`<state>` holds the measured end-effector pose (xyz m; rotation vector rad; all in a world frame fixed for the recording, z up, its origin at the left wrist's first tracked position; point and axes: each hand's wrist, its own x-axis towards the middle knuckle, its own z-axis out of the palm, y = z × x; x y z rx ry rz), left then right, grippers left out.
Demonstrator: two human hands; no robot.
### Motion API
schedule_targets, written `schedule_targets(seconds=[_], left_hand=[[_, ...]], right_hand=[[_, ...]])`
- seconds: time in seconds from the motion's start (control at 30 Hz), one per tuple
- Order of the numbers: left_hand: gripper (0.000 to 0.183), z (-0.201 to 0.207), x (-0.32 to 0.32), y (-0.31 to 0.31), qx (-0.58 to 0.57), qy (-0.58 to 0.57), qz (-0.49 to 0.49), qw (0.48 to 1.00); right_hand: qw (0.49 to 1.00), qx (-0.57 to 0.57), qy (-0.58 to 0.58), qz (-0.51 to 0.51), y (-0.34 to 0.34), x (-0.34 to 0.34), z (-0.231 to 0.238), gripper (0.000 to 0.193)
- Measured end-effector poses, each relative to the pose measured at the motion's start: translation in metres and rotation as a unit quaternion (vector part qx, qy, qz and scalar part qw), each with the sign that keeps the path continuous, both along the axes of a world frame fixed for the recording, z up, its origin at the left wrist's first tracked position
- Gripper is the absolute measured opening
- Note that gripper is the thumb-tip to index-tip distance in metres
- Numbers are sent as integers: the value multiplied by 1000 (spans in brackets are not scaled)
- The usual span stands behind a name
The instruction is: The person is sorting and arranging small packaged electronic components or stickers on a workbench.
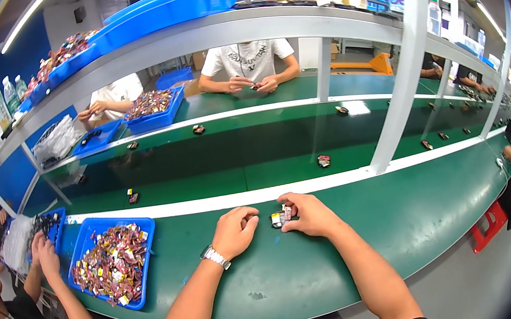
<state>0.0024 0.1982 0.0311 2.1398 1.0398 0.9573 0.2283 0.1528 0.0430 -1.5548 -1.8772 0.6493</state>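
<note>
On the green bench [347, 263], my right hand [311, 215] pinches a small dark case with red, yellow and white parts [277, 220] between thumb and fingers. Just to its left is my left hand [234, 233], a metal watch [215, 257] on its wrist. The left fingers are loosely curled, with a gap between thumb and forefinger and nothing seen in them. Farther left stands a blue tray [150, 228] heaped with small red, yellow and white parts [111, 265].
Beyond a white rail [222, 200] runs a green conveyor [230, 163] carrying scattered small cases [324, 161]. A grey post [400, 69] rises right of my hands, below an overhead shelf [188, 41]. Co-workers sit opposite and at both sides; one's hands [43, 249] are near the left tray.
</note>
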Motion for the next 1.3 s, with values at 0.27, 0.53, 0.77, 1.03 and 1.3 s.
schedule_targets(seconds=[0.27,0.53,0.77,1.03,1.3], left_hand=[[35,-3,-10,12,-344,-95,-188,915],[35,-1,-13,12,-400,-183,-193,877],[40,-1,-6,7,-384,-194,-161,889],[37,0,-7,5,-371,-170,-167,898],[33,-1,-3,2,-398,-224,-168,874]], right_hand=[[989,45,78,118,-8,-19,10,63],[983,121,105,89,-13,-29,8,49],[984,134,108,48,-6,-33,-6,14],[984,130,49,113,-7,-23,-1,7],[986,135,16,93,-9,-36,-11,13]])
